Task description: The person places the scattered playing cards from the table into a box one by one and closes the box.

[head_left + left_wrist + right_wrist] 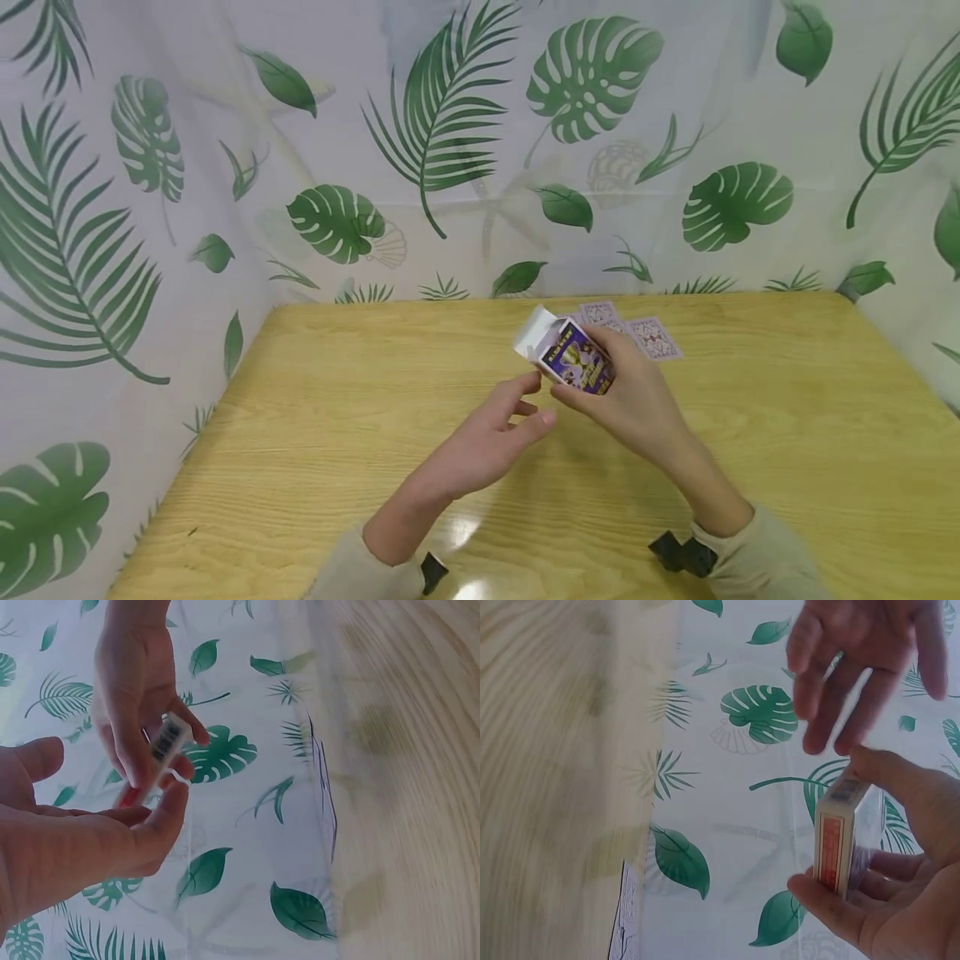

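Observation:
My right hand (637, 404) grips a small purple card box (577, 360) with a gold trophy on its front, tilted above the table. The box's white flap (534, 329) stands open at the upper left. In the right wrist view, thumb and fingers hold opposite edges of the box (834, 847), whose side has a red panel. My left hand (487, 433) is just left of the box, fingers loosely spread and holding nothing. Seen from the left wrist, its fingertips are close to the box (166, 742). Beyond the right hand, several patterned playing cards (654, 339) lie on the table, partly hidden.
The wooden table (337, 400) extends to both sides of the hands. A white cloth (480, 258) with green leaf prints hangs along its back and left edges. Dark straps (682, 553) show at the sleeve cuffs.

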A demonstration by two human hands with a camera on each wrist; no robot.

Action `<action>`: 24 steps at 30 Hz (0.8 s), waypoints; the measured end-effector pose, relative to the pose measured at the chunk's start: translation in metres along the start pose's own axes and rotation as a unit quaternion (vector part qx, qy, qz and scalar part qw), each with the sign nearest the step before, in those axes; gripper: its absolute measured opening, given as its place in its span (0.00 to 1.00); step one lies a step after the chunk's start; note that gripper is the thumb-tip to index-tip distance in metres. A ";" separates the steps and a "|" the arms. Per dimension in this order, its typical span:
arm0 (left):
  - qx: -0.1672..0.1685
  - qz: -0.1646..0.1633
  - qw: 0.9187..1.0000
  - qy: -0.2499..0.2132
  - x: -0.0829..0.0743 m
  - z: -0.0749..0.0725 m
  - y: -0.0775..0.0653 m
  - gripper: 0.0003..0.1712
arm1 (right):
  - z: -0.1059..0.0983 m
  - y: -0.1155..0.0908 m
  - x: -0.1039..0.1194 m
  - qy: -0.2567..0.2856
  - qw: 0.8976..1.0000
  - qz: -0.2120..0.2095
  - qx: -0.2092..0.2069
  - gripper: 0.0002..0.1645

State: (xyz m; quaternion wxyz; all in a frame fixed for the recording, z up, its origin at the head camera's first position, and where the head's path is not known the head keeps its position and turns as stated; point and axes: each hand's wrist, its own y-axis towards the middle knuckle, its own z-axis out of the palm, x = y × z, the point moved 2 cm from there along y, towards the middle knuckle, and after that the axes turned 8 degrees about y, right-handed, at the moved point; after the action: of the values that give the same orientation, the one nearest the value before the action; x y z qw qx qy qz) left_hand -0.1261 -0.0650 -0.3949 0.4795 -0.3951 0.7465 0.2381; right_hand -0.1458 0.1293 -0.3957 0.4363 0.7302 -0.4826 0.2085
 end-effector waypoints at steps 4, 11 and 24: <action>-0.026 0.021 0.999 0.010 -0.008 0.002 0.002 0.37 | 0.006 0.004 0.002 0.018 0.999 -0.011 -0.024 0.47; -0.071 0.031 0.997 -0.022 -0.016 -0.005 0.010 0.37 | 0.013 0.006 0.011 0.101 0.995 -0.013 -0.016 0.42; -0.160 0.028 0.985 0.051 -0.030 -0.027 0.024 0.35 | 0.037 -0.001 0.028 0.265 0.959 -0.089 0.056 0.44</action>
State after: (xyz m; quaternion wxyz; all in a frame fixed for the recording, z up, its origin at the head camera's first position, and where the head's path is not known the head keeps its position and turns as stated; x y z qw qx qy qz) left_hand -0.1532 -0.0605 -0.3567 0.3645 -0.4569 0.7335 0.3471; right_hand -0.1366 0.0840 -0.3950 0.5236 0.7121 -0.2705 0.3816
